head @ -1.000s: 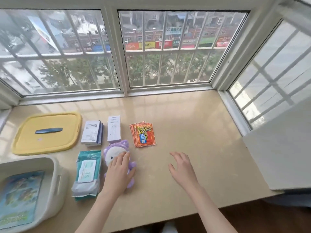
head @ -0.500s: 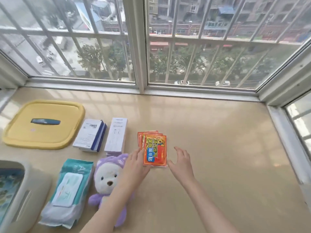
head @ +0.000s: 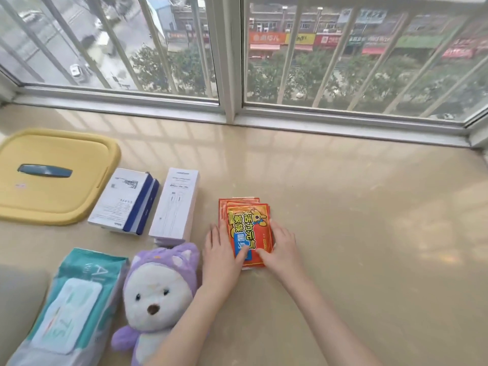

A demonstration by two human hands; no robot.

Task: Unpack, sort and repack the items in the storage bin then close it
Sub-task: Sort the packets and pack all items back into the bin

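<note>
Both hands are down on the stack of red and orange packets (head: 247,220), which lies flat on the beige surface (head: 356,220). The left hand (head: 220,250) lies along the stack's left edge with its fingers stretched out straight and its thumb laid across the top packet. The right hand (head: 284,247) mirrors it on the right edge, fingers straight, thumb resting on the packet's near end. Neither hand is curled round the stack; they press it flat-fingered from either side, and the two thumbs almost meet on the top packet.

Just beside the left wrist sits a plush toy (head: 158,289) with a white face and a purple hood, lying on its back; the left forearm crosses in front of its lower body. Further out to the left of the toy is a teal pack of wipes (head: 68,305), label up. Ahead and to the left of the left hand stand two boxes side by side: a tall white box (head: 175,204) nearer the packets, and a white-and-blue box (head: 122,202) beyond it. The yellow lid (head: 52,194), with its dark blue handle on top, lies flat further left again, off the storage bin (head: 18,294), of which only a blurred pale edge shows at the far left, well apart from both hands.

Beyond the hands a barred window (head: 229,62) looks down on a street.
</note>
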